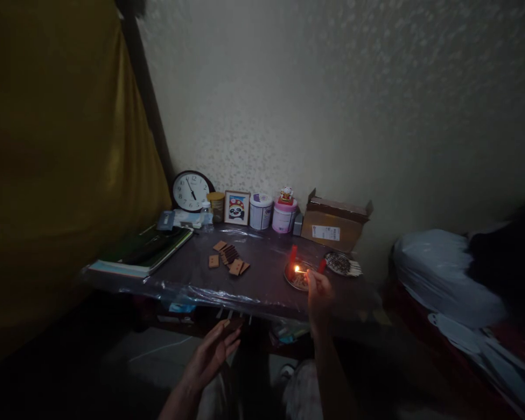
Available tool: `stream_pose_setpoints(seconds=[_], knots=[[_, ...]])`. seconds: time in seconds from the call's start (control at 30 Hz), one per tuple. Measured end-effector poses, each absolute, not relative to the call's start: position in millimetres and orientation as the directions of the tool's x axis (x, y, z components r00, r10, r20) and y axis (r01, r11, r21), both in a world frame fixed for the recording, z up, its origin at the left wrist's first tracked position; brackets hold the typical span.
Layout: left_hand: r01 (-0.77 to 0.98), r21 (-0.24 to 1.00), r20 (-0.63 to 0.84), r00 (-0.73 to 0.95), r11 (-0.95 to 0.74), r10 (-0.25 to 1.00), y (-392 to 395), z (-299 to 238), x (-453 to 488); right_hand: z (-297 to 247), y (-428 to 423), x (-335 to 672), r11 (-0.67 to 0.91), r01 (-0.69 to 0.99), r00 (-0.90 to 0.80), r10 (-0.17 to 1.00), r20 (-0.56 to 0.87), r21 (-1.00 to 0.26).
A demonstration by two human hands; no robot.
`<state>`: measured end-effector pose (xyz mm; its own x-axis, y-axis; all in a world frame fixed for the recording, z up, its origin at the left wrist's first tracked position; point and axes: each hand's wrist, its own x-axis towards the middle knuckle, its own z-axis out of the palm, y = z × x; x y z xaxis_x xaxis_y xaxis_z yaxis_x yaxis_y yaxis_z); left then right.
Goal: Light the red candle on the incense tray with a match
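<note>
My right hand (319, 294) pinches a burning match (301, 271) by its end. The flame is beside a red candle (293, 256) that stands upright in a round dish (289, 280); I cannot tell whether the wick is alight. Small pale bits lie in this dish. My left hand (216, 353) is below the table's front edge, its thumb and fingers around a small dark brown flat piece (233, 324), dim in the shadow. Several brown square pieces (236, 267) lie on the table. A plate of matches (341, 263) with dark heads stands to the right.
Along the wall stand a clock (191, 191), a framed panda picture (237, 208), a white tub (260, 212), a pink tub (284, 217) with a figurine, and a cardboard box (335, 224). Books (144, 251) lie at left. Clear plastic covers the table (254, 286). Bags (441, 268) are at right.
</note>
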<state>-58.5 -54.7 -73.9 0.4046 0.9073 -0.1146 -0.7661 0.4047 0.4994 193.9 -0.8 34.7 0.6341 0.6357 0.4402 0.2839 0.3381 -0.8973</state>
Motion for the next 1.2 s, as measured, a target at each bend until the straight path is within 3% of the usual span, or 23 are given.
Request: stream_pose_setpoints(seconds=[0.43, 0.97, 1.2], knots=[[-0.774, 0.474, -0.137, 0.407, 0.420, 0.903, -54.3, -75.8, -59.8, 35.7, 10.0, 202.0, 0.374, 0.086, 0.624, 0.702, 0.342, -0.924], [-0.771, 0.478, -0.153, 0.398, 0.421, 0.904, -52.6, -80.1, -59.6, 43.8, 28.8, 211.1, 0.372, 0.082, 0.642, 0.690, 0.335, -0.924], [-0.762, 0.492, -0.176, 0.386, 0.421, 0.905, -53.6, -75.6, -59.3, 54.3, 41.2, 215.5, 0.405, -0.011, 0.650, 0.698, 0.301, -0.914]])
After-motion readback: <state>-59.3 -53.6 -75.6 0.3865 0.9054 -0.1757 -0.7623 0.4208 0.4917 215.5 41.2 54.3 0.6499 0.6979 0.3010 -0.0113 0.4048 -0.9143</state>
